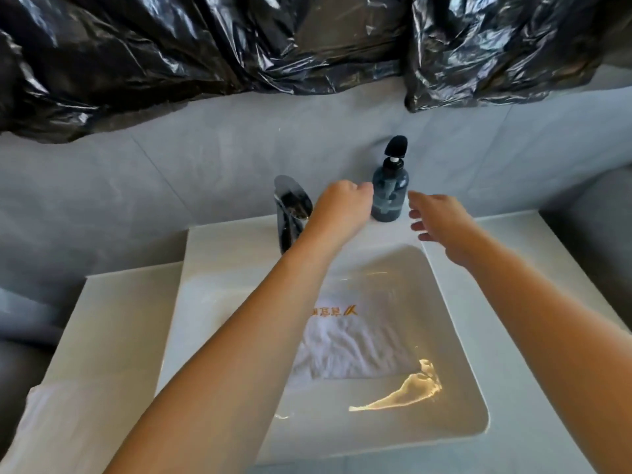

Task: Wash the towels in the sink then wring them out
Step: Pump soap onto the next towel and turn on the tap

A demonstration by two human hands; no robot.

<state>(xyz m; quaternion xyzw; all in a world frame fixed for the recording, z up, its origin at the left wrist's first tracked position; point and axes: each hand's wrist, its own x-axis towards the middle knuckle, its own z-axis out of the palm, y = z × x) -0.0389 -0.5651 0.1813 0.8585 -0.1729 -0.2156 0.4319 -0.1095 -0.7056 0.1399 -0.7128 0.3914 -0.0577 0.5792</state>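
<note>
A white towel (355, 343) with orange lettering lies under water in the white sink (455, 340). A second white towel (65, 422) rests on the counter at the lower left. Both my arms reach over the basin toward a dark blue pump bottle (390, 193) standing on the sink's back ledge. My left hand (342, 206) is just left of the bottle, fingers curled, close to it or touching it. My right hand (441, 217) hovers just right of the bottle with its fingers apart and nothing in it.
A chrome faucet (290, 213) stands on the back ledge, left of my left hand. Grey wall tiles rise behind the sink, and black plastic sheeting (239, 46) hangs across the wall above. The white countertop (116, 313) extends to the left.
</note>
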